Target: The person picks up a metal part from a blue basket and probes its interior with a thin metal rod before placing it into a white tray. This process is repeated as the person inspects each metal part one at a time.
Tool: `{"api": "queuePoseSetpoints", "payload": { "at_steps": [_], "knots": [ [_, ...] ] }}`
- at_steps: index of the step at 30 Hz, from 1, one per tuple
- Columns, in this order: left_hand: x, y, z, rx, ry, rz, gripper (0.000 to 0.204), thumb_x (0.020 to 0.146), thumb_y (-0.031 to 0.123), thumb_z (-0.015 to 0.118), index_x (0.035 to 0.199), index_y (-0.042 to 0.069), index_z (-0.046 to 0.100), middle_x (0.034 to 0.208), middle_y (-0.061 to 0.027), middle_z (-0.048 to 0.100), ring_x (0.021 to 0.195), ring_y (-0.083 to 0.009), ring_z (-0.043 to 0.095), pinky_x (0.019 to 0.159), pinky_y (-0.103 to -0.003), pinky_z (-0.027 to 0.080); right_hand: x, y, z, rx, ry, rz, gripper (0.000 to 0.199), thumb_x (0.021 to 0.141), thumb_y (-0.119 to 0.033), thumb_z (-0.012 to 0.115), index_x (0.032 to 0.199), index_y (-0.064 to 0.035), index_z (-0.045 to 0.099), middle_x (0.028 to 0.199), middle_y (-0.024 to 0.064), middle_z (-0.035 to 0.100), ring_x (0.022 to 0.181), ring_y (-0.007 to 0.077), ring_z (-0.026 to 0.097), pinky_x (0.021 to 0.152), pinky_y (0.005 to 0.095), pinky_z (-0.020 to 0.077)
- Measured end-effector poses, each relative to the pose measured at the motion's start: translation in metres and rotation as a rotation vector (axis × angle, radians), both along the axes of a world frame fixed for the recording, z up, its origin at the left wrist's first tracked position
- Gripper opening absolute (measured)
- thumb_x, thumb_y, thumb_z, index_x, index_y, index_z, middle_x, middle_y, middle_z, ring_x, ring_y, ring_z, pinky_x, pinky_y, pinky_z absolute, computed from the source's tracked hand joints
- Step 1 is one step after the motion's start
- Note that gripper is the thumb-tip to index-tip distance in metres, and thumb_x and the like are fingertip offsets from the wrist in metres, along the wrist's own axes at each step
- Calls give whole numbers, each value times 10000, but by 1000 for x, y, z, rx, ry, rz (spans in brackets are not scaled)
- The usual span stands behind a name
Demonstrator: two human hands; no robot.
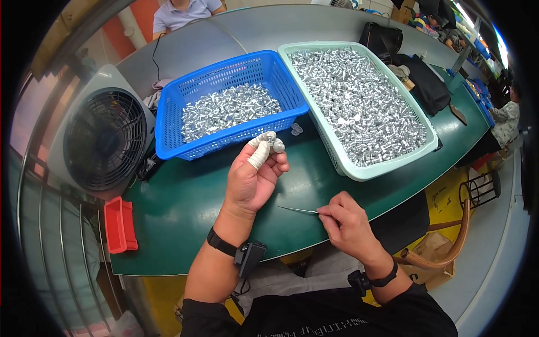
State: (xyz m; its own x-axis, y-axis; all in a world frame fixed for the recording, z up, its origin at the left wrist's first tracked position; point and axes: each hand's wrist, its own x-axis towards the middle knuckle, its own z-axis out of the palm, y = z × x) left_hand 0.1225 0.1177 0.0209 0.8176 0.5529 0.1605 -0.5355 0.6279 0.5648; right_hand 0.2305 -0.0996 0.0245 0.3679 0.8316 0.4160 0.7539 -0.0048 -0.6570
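Metal part (pixel 274 142), small and silvery, sits pinched at the tips of the left hand (pixel 254 180), between a thumb wrapped in white tape and the forefinger, held up above the green worktop (pixel 185 202) just in front of the blue basket (pixel 168 121). Its shape is too small to read, so its long axis and which way it points cannot be told. The right hand (pixel 348 224) lies lower and nearer the body, its fingers closed on a thin needle-like tool (pixel 298 210). The tool's long axis runs almost level, its tip pointing left toward the heel of the left hand. From that tip the part lies up and slightly left, away from the body; the left hand is plainly the nearer one, being in contact with it. Both the blue basket and the pale green basket (pixel 387 165) hold heaps of similar shiny parts. A fan (pixel 104 140) stands at the left, a red box (pixel 119 224) below it.
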Motion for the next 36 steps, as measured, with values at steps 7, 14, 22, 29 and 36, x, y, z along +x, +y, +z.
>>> {"api": "queuePoseSetpoints", "payload": {
  "at_steps": [7,14,22,29,36],
  "knots": [
    [0,-2,2,-38,8,8,254,991,135,538,1219,32,585,1060,-86,613,906,-195,577,813,-336,494,3,-16,57,73,136,-67,161,795,85,702,931,1,708,811,50,568,618,96,533,529,231,401],
    [0,-5,8,-16,-38,-91,230,997,109,532,1198,20,602,1039,-75,640,893,-176,605,796,-329,517,4,6,81,169,149,-20,157,802,93,699,934,8,711,796,33,565,603,58,515,515,205,378],
    [-1,-7,9,-4,-20,-109,232,994,106,540,1197,19,609,1037,-78,649,861,-175,608,777,-327,517,3,15,74,182,180,-30,143,815,81,695,937,10,712,785,28,566,599,53,518,511,198,374],
    [-2,-9,11,41,52,-101,249,960,136,580,1187,35,581,1034,-74,596,865,-170,557,760,-314,457,5,19,72,177,191,-32,137,819,75,695,938,11,712,784,29,565,595,52,519,510,198,374],
    [1,-11,10,141,52,-97,240,971,92,568,1195,16,611,1012,-88,649,850,-176,615,765,-326,516,8,11,77,154,105,-53,129,821,70,695,936,11,712,790,29,569,610,55,527,519,199,387]
  ]
}}
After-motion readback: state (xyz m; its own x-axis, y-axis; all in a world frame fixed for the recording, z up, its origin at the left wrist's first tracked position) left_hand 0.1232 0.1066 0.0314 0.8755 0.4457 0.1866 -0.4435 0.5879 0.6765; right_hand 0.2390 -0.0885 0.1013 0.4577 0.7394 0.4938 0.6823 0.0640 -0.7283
